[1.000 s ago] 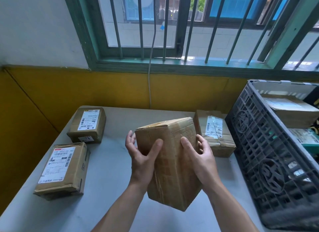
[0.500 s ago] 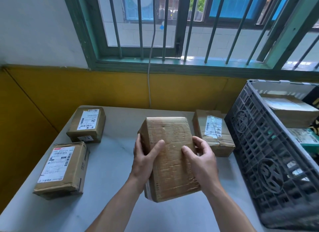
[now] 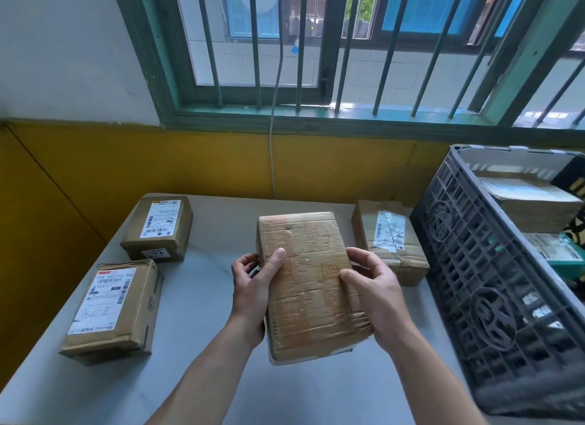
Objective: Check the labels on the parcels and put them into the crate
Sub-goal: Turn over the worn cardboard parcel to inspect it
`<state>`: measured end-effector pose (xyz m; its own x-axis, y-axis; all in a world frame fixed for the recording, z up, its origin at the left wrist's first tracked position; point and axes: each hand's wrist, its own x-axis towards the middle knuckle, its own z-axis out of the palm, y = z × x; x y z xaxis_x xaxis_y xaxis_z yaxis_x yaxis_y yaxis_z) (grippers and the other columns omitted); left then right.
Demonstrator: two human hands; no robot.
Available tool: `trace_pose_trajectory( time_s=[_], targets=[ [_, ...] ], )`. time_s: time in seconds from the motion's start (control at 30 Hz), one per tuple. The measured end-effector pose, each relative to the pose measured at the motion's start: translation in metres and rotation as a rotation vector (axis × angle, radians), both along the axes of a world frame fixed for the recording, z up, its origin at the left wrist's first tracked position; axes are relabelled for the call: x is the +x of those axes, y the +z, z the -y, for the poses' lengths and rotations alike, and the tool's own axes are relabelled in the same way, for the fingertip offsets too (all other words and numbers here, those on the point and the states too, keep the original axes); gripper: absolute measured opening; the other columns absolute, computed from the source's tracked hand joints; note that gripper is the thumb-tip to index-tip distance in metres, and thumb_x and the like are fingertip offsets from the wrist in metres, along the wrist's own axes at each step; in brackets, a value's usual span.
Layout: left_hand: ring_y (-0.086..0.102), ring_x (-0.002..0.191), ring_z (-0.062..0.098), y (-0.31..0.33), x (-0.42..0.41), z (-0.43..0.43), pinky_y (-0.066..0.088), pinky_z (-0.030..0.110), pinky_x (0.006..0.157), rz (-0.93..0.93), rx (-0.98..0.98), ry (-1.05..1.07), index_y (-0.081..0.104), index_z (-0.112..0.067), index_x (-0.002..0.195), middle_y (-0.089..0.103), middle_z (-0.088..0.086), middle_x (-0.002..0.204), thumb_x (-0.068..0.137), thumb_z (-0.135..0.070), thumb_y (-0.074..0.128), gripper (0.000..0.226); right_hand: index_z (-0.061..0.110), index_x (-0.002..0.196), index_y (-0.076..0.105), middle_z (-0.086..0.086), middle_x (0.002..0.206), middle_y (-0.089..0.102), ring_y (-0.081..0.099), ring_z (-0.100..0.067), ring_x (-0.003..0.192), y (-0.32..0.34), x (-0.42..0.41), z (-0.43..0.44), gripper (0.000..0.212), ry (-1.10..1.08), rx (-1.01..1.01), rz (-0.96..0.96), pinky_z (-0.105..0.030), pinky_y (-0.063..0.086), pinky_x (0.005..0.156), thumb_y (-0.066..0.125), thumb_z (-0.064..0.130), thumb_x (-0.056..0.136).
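Head view showed you holding the plain brown taped cardboard parcel just above the grey bench, its upward face bare of any label. Your left-hand grip curled round its left edge, thumb on top. Your right-hand grip clasped the right edge likewise. A white strip peeked from under the near end, perhaps the label. You probably needed to roll the parcel over with both hands on opposite edges, read it, then lift it over the rim of the dark grey slatted plastic crate at your right.
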<state>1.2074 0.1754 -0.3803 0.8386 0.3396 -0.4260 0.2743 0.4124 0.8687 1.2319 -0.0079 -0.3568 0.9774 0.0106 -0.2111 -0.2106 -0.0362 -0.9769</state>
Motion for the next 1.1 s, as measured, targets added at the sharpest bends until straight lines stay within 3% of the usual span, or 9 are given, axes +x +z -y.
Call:
trace_pose_trajectory(
  time_s=[0.1,0.2,0.33,0.5,0.67,0.77,0.93,1.03,1.1],
  targets=[
    [0.064,0.117,0.026,0.003,0.000,0.000,0.055,0.053,0.100,0.000,0.051,-0.037,0.049,-0.032,0.119,0.062,0.004,0.130,0.070,-0.056,0.077,0.062,0.025,0.107,0.071,0.005,0.102,0.076,0.069,-0.008,0.094,-0.002,0.001,0.001,0.036,-0.007,0.016,-0.012,-0.015,0.052,0.073,0.060,-0.006,0.090],
    [0.066,0.108,0.022,0.005,0.000,-0.001,0.057,0.039,0.080,0.001,0.069,-0.129,0.050,-0.033,0.129,0.066,-0.001,0.123,0.087,-0.047,0.073,0.050,0.024,0.111,0.071,0.005,0.106,0.076,0.070,-0.005,0.098,-0.003,0.000,0.000,0.042,0.000,0.037,-0.023,-0.016,0.054,0.075,0.054,-0.009,0.091],
    [0.072,0.108,0.026,-0.001,-0.001,-0.001,0.063,0.040,0.081,0.006,0.032,-0.201,0.050,-0.032,0.139,0.071,0.002,0.123,0.078,-0.034,0.085,0.071,0.033,0.106,0.070,0.008,0.110,0.076,0.069,-0.006,0.105,-0.003,-0.001,-0.001,0.045,0.018,0.032,-0.004,-0.021,0.054,0.080,0.056,-0.007,0.090],
    [0.073,0.106,0.030,0.000,0.001,-0.001,0.064,0.042,0.078,0.031,-0.045,-0.124,0.057,-0.027,0.135,0.074,0.007,0.121,0.090,-0.022,0.075,0.049,0.020,0.134,0.060,0.001,0.129,0.069,0.065,-0.011,0.117,-0.004,-0.003,-0.001,0.053,0.059,0.075,-0.019,-0.034,0.054,0.100,0.056,-0.010,0.091],
    [0.069,0.111,0.032,0.006,0.004,-0.001,0.061,0.050,0.090,0.030,-0.072,-0.061,0.044,-0.027,0.137,0.067,0.007,0.125,0.089,-0.023,0.077,0.059,0.041,0.127,0.062,0.010,0.126,0.070,0.067,-0.011,0.113,-0.010,-0.007,-0.003,0.041,0.099,0.075,-0.035,-0.030,0.054,0.092,0.062,0.013,0.097],
    [0.065,0.115,0.029,0.006,0.006,0.001,0.058,0.052,0.096,0.036,-0.031,-0.044,0.037,-0.030,0.136,0.061,0.005,0.130,0.088,-0.027,0.079,0.063,0.047,0.132,0.056,0.018,0.119,0.072,0.069,-0.003,0.104,-0.012,-0.008,-0.005,0.047,0.135,0.079,-0.038,-0.020,0.054,0.082,0.060,0.015,0.098],
    [0.069,0.113,0.024,0.010,0.005,-0.002,0.061,0.040,0.084,0.095,-0.016,-0.190,0.046,-0.038,0.141,0.070,-0.001,0.125,0.079,-0.035,0.078,0.069,0.026,0.138,0.052,0.007,0.125,0.069,0.067,-0.011,0.112,-0.015,-0.007,-0.006,0.044,0.077,0.163,-0.050,-0.022,0.054,0.088,0.060,0.008,0.098],
    [0.067,0.116,0.024,0.008,0.003,-0.002,0.059,0.033,0.080,0.133,-0.042,-0.162,0.039,-0.035,0.143,0.065,0.000,0.130,0.072,-0.023,0.076,0.080,0.018,0.130,0.054,-0.005,0.125,0.069,0.066,-0.019,0.114,-0.014,-0.007,-0.008,0.035,0.000,0.187,-0.024,-0.028,0.055,0.091,0.063,0.012,0.097],
    [0.066,0.114,0.025,0.007,0.003,-0.001,0.059,0.031,0.076,0.131,-0.068,-0.109,0.040,-0.030,0.140,0.064,0.003,0.129,0.082,-0.013,0.077,0.071,0.020,0.127,0.058,-0.003,0.122,0.070,0.067,-0.016,0.112,-0.012,-0.006,-0.009,0.031,-0.014,0.186,-0.005,-0.029,0.055,0.091,0.064,0.018,0.097]
  ],
)
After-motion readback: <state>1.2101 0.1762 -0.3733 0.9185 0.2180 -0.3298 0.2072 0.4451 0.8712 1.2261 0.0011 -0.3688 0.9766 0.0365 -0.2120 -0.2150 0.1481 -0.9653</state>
